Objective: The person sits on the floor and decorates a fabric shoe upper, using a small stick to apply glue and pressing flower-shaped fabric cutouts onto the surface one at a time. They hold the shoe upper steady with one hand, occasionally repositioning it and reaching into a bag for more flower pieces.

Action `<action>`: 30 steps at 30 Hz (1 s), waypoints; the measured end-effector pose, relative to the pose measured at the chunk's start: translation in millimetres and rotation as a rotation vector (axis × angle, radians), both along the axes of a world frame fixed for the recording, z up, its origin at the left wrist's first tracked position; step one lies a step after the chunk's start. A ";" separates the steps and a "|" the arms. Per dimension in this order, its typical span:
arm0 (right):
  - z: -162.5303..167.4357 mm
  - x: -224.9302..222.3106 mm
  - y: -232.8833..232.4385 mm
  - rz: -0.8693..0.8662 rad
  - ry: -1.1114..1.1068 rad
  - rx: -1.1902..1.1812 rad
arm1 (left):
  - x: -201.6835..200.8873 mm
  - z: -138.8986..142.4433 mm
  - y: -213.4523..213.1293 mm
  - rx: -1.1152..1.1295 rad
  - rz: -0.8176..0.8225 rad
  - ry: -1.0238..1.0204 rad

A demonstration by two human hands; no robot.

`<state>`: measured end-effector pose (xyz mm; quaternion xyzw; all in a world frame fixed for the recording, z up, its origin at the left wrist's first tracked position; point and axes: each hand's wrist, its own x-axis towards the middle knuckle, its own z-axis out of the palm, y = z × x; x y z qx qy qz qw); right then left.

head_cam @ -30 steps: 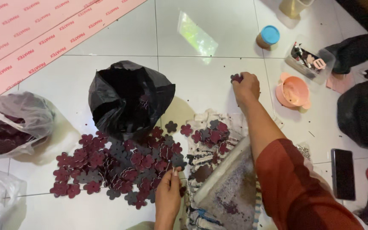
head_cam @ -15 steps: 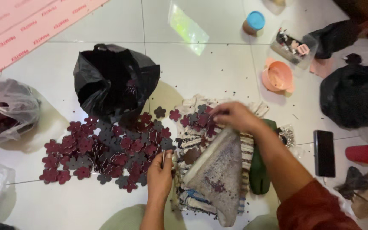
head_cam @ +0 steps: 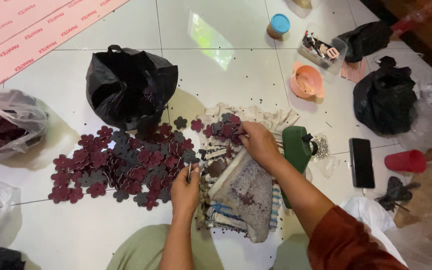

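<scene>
A heap of dark red and grey flower-shaped cutouts (head_cam: 121, 165) lies spread on the white tile floor. My left hand (head_cam: 185, 187) is closed around a thin metal tool (head_cam: 189, 172) at the heap's right edge. My right hand (head_cam: 259, 144) rests fingers-down on several flower cutouts (head_cam: 224, 127) lying on a patterned cloth (head_cam: 271, 119). A grey speckled pad (head_cam: 243, 200) lies on folded cloth just below that hand. Whether the right fingers pinch a cutout is hidden.
An open black plastic bag (head_cam: 128, 87) stands behind the heap. A clear bag of cutouts (head_cam: 6, 125) is at left. A green tool (head_cam: 296, 150), a phone (head_cam: 362, 162), a red cup (head_cam: 406, 161), an orange bowl (head_cam: 306, 81), and another black bag (head_cam: 383, 100) lie to the right.
My right hand has come back from the far floor near the orange bowl down onto the cutouts on the cloth. The left hand stays by the heap.
</scene>
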<state>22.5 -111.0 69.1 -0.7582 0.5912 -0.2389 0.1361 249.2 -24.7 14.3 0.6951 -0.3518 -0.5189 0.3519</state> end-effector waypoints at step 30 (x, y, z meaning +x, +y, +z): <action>24.0 53.5 20.8 -0.121 0.033 -0.029 | 16.7 23.7 10.1 -0.005 -0.060 -0.011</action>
